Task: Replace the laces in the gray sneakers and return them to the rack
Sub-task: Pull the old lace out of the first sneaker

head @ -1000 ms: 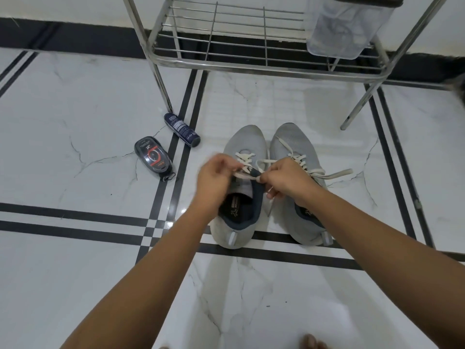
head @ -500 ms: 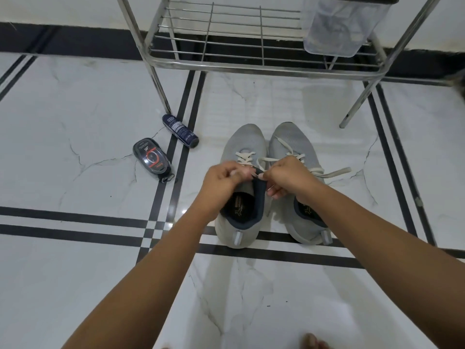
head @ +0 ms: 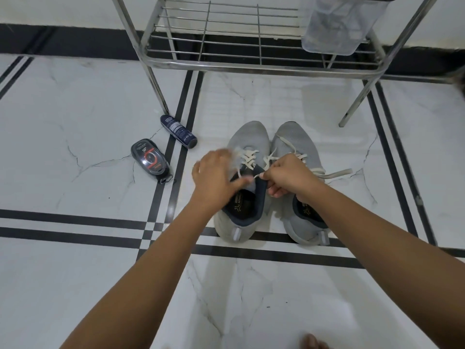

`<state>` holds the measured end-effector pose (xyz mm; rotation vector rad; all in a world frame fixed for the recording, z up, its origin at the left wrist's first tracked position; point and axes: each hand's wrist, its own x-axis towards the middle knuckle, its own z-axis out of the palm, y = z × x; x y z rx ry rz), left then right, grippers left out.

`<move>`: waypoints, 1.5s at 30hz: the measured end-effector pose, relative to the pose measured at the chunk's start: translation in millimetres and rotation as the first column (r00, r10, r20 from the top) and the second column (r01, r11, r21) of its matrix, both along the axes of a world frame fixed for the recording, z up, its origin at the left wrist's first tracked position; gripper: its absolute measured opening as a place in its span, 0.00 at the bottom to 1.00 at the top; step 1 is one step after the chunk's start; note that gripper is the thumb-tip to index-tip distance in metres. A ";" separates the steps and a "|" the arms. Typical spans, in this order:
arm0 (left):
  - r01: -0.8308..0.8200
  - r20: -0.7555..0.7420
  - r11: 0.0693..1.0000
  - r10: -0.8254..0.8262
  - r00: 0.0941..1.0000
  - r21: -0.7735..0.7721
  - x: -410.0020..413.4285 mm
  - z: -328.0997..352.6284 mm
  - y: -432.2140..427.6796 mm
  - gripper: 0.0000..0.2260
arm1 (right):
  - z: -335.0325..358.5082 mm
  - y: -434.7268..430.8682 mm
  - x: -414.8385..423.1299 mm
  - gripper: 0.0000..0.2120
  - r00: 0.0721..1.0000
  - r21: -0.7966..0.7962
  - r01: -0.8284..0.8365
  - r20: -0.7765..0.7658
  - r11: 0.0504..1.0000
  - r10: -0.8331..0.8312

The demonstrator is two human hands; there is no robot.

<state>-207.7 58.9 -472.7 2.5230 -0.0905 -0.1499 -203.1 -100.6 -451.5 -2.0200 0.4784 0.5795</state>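
Observation:
Two gray sneakers stand side by side on the floor, toes toward the rack: the left sneaker (head: 249,139) and the right sneaker (head: 299,142). Both carry cream laces (head: 247,158). My right hand (head: 286,176) pinches a lace end just above the left sneaker's dark tongue. My left hand (head: 216,175) lies over the left side of that sneaker, blurred, fingers spread, thumb against the collar. A loose lace end (head: 337,173) trails off the right sneaker onto the floor. The metal rack (head: 251,65) stands behind the sneakers.
A dark spray can (head: 178,131) and a black shoe-polish applicator (head: 151,159) lie on the white tile floor to the left. A clear plastic container (head: 337,26) sits on the rack's right side. A toe shows at the bottom edge (head: 312,342).
My left hand has let go of the lace and moved left and outward, fingers spreading. My right hand keeps pinching the lace end near the tongue.

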 end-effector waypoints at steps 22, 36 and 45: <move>0.107 0.048 0.994 -0.106 0.993 -0.023 1.0 -11.4 -9.5 0.10 | 2.9 0.1 -5.3 0.12 0.997 -0.071 -0.068 0.020 0.995 0.070; -0.436 -0.236 0.826 0.371 0.898 -0.359 -11.3 -14.7 20.1 0.05 | -7.4 -1.0 -2.8 0.11 0.972 -0.289 -0.193 0.072 0.938 0.223; 0.318 0.138 0.860 -0.399 0.907 0.399 12.2 -5.0 -17.9 0.12 | 0.2 14.3 -3.6 0.13 0.941 -0.292 -0.276 0.111 0.916 0.319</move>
